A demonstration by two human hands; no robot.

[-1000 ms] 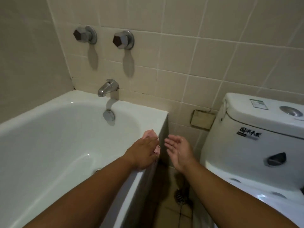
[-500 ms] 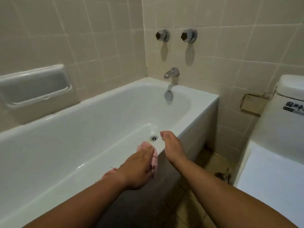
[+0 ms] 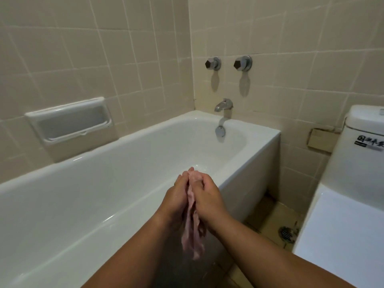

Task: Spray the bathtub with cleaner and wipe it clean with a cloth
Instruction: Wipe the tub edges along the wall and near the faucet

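both hands (image 3: 193,202) pinching pink cloth (image 3: 192,227), over white bathtub (image 3: 249,173)

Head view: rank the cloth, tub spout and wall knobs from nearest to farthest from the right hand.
1. pink cloth, held in the right hand
2. tub spout, on the far end wall
3. wall knobs, above the spout

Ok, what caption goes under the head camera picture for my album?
Left hand and right hand hold a pink cloth by the white bathtub.

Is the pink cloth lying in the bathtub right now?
No, the left hand and right hand both hold the cloth above the bathtub rim.
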